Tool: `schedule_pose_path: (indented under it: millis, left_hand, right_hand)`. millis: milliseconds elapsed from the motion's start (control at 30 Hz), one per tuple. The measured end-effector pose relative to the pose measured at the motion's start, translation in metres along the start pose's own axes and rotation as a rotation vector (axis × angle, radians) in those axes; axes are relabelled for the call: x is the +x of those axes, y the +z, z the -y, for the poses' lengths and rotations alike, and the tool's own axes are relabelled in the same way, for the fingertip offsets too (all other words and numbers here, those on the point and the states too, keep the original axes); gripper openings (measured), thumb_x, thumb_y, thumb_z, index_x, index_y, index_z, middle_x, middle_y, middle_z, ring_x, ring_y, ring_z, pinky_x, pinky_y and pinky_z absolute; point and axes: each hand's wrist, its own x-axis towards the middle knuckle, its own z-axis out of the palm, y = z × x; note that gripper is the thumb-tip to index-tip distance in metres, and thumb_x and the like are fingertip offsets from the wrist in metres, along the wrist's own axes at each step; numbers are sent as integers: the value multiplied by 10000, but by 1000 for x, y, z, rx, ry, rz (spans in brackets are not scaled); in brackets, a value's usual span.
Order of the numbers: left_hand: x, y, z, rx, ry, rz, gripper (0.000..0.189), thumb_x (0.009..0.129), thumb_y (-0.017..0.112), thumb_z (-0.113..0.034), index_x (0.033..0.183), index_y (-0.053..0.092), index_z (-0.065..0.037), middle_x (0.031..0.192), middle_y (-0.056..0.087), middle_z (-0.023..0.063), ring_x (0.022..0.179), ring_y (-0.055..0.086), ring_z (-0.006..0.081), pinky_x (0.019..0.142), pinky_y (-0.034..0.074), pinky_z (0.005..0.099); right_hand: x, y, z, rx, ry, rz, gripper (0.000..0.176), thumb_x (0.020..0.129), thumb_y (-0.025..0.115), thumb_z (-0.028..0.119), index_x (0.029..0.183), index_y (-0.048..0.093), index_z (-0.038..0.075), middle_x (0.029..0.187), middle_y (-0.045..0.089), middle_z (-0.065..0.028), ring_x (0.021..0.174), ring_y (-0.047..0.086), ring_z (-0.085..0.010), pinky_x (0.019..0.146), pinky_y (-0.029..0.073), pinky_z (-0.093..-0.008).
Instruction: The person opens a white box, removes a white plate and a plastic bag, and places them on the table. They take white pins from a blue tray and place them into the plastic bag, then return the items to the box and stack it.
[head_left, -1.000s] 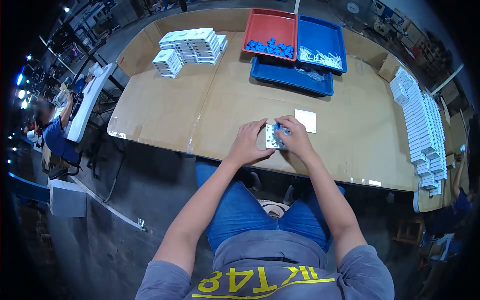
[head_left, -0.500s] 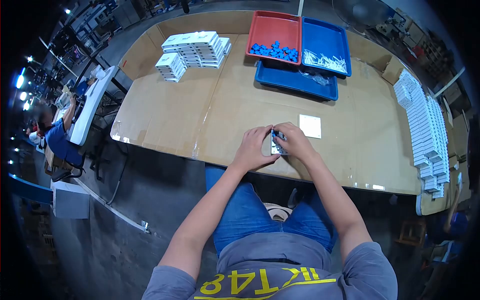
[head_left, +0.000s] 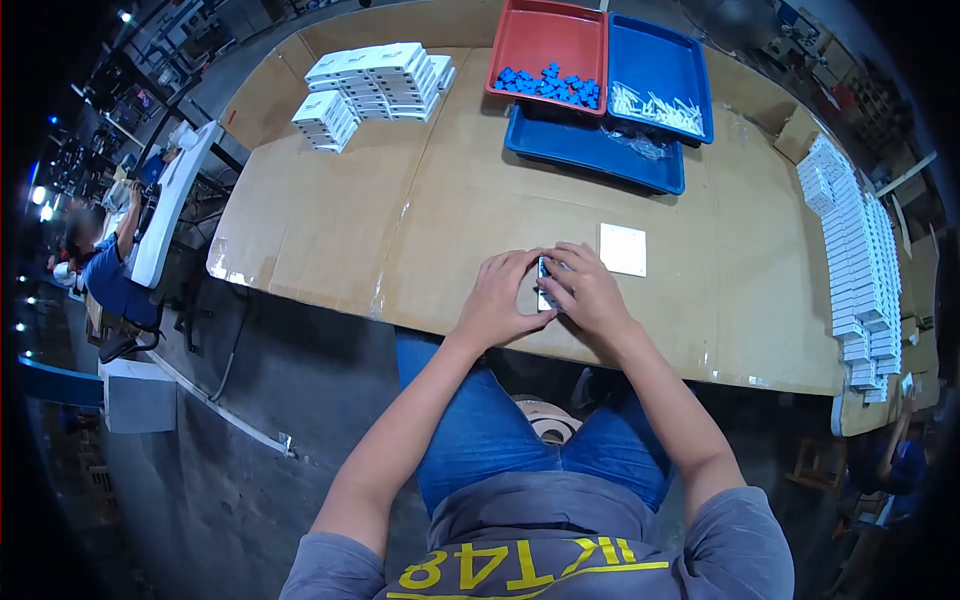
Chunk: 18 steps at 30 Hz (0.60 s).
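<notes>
Close to the table's front edge, a small white-edged case (head_left: 545, 298) with a dark inside lies between my two hands. My left hand (head_left: 499, 299) grips it from the left, thumb at its lower edge and fingertips at its upper end. My right hand (head_left: 588, 291) curls over its right side, with fingers at the top and the thumb across it, covering most of it. Its inner parts are too hidden to make out. Just beyond my right hand, a flat white square cover (head_left: 623, 249) lies on the cardboard table top (head_left: 480, 195).
A red tray (head_left: 548, 40) with small blue parts and a blue tray (head_left: 660, 60) with white sticks sit over another blue tray (head_left: 590, 160). White boxes stand stacked at left (head_left: 375, 85) and in long rows at right (head_left: 850, 260). A person (head_left: 110, 275) sits at left.
My right hand has turned further over the case, its thumb now across it, hiding more of the inside. My left hand keeps its hold. The head view has shifted slightly.
</notes>
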Motion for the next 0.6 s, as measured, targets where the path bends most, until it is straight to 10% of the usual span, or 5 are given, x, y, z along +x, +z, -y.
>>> schedule_pose_path:
  millis: [267,467,600]
  left_hand:
    - [-3,4,2,24,-15,10,871,707,859,-316,1467,516,-61,1418,583,159,1337,520,346,1156,375,462]
    - [-1,4,-1,85,47,16,838,731,822,-305,1467,508,-54,1438,554,176,1353,498,358,1166,363,481]
    - [-4,5,1,160,60,-60,800,761,794,-309,1455,500,-42,1442,510,189,1347,480,376,1150,363,491]
  right_hand:
    - [-13,-5,20,-284,13,110,542,1023,588,419,1334,665,-18,1514,547,-149,1469,427,-336,1241,177,-639]
    - [-5,-42,1,-142,57,303,473,1008,609,426,1361,685,121,1559,487,-180,1465,425,-365,1217,223,-677]
    - [-18,-74,-54,-55,157,116,461,931,739,292,1363,687,139,1560,473,-209,1440,450,-397,1218,326,-548]
